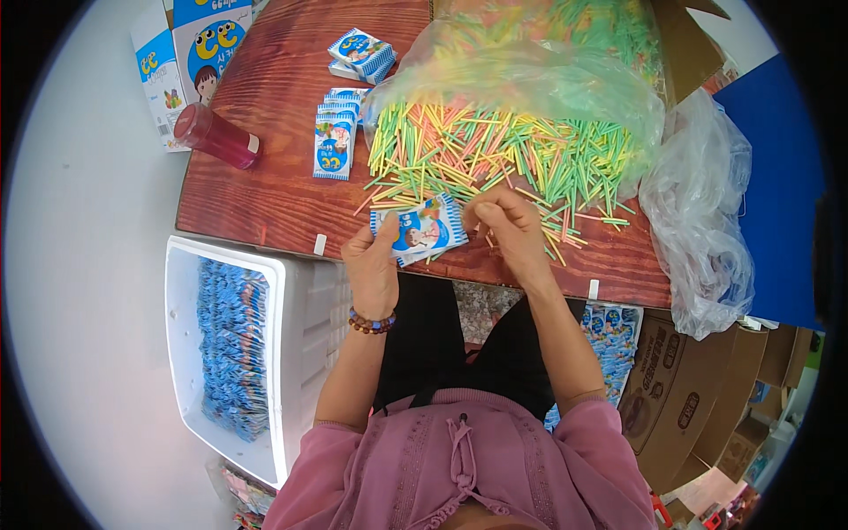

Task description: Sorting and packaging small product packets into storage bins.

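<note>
A small blue-and-white printed packet [422,228] is held up over the table's near edge. Thumb and fingers of my left hand [371,274], with beaded bracelets at the wrist, pinch its left end. At the packet's right end, my right hand [515,237] has its fingers curled together; whatever they grip is hidden. A second packet's edge shows under the held one. Just beyond my hands lies a heap of thin yellow, green and pink candy sticks [495,146], spilling from a large clear plastic bag [530,79].
Stacked packets [333,146] lie at the left of the heap, near a red-pink bottle [216,137] on its side. A white foam box [274,353] full of packets stands at my left. Crumpled plastic [698,203] hangs off the table's right edge, above cardboard boxes [680,389].
</note>
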### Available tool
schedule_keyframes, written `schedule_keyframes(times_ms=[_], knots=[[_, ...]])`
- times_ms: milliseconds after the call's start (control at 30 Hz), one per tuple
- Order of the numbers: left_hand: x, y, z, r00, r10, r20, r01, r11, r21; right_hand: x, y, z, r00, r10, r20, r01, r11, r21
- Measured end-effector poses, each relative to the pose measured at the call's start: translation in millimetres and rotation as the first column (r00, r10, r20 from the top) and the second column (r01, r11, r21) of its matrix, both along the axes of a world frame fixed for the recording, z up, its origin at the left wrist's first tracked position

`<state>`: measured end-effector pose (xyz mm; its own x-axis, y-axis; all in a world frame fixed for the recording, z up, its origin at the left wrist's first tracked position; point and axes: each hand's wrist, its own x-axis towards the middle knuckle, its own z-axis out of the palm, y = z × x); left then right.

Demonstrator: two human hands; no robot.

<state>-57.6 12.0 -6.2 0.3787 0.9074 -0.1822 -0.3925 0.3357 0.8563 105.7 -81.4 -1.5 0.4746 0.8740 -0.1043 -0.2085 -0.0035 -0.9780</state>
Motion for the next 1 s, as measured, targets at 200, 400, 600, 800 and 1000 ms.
schedule_keyframes(times_ms=[200, 400, 600, 800, 1000], knots=[[2, -2, 3, 0.999, -0.021, 0.044, 0.026, 0.994, -0.11, -3, -4, 13, 0.884, 0.037, 0.467, -0.178, 0.949, 0.261], [0, -4, -6, 0.995, -0.091, 0.027, 0.093, 0.993, -0.067, -6, 5, 3, 0.689, 0.051, 0.723, -0.319, 0.917, 0.239], [-17, 4, -5, 0.999, -0.021, 0.043, 0.021, 1.0, 0.011, 23, -39, 17, 0.589, -0.034, 0.808, 0.12, 0.992, -0.045], [-22, -1, -4, 0.995, 0.1, -0.03, -0.1, 0.995, -0.022, 59, -108, 13, 0.527, 0.039, 0.849, 0.466, 0.822, -0.327], [-23, 1, -11, 0.997, 0.065, -0.032, -0.065, 0.998, -0.001, 54, -92, -3, 0.567, 0.028, 0.823, 0.392, 0.87, -0.3]])
